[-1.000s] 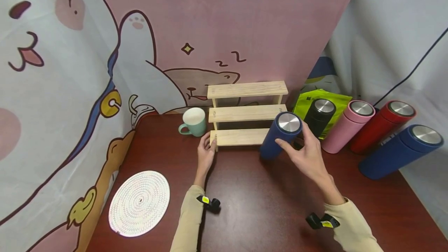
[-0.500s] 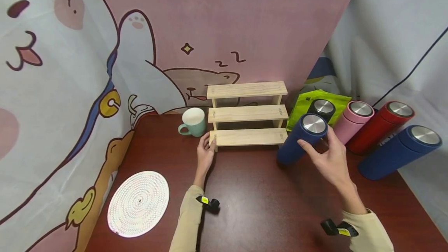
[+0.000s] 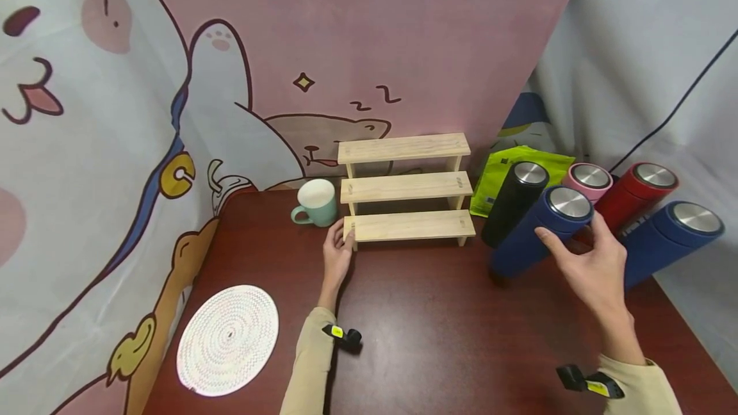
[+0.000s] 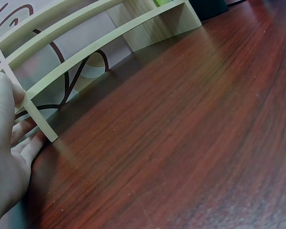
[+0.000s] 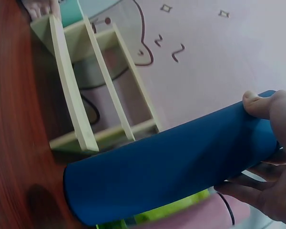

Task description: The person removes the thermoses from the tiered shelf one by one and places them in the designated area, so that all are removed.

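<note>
In the head view, a three-step wooden shelf (image 3: 409, 226) stands against the back wall. My left hand (image 3: 337, 255) grips the left end of its lowest step, the thumb on top and the fingers around the side. A tall blue thermos (image 3: 526, 234) with a steel-topped lid is in my right hand (image 3: 596, 268), thumb on the near side and fingers behind, near the top. It leans over the table right of the shelf, and the right wrist view shows its base over a shadow. Close behind it stand a black thermos (image 3: 507, 207) and a pink thermos (image 3: 589, 178), both partly hidden.
Further right stand a red thermos (image 3: 637, 194) and a second blue thermos (image 3: 663, 242). A bright green bag (image 3: 490, 175) leans at the back. Left of the shelf sits a mint mug (image 3: 318, 203). A round woven mat (image 3: 227, 341) lies at the table's left.
My right hand has carried the blue thermos rightward, away from the front of the shelf, so it now overlaps the pink one. The left hand has kept its grip on the shelf.
</note>
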`<state>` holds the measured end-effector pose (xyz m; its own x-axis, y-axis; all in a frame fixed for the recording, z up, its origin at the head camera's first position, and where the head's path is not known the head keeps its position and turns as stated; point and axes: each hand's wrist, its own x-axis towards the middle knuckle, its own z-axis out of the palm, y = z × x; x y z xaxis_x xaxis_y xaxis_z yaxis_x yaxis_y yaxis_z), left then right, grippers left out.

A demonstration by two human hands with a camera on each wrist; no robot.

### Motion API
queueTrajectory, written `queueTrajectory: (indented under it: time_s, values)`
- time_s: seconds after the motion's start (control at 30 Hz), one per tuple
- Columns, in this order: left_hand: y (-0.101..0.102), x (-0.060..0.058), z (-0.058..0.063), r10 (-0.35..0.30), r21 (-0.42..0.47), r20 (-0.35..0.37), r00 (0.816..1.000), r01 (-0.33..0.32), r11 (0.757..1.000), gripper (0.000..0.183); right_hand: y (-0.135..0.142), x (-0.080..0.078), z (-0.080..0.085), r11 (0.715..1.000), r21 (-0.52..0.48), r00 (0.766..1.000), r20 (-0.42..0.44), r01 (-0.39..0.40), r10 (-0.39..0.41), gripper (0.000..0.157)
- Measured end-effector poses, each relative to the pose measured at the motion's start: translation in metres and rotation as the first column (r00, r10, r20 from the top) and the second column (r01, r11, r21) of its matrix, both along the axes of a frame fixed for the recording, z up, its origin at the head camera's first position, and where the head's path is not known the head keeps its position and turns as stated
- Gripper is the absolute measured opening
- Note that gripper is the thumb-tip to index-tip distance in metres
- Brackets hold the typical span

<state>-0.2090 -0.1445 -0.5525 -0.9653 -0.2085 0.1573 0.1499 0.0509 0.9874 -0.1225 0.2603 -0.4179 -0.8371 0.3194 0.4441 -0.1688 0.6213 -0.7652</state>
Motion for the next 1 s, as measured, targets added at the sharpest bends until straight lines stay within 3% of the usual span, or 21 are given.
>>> queueTrajectory:
  time_s: [0.63, 1.0]
  values:
    - [0.001, 0.001, -0.002, 0.004, 0.013, 0.000, 1.000, -0.004, 1.000, 0.046, 0.048, -0.005, -0.021, 0.968, 0.075, 0.969, 0.026, 0.241, -0.244, 0.066]
    - [0.001, 0.000, -0.001, 0.002, 0.007, -0.011, 1.000, -0.002, 1.000, 0.046, 0.058, -0.013, -0.031, 0.956, 0.048, 0.956, 0.044, 0.289, -0.291, 0.063]
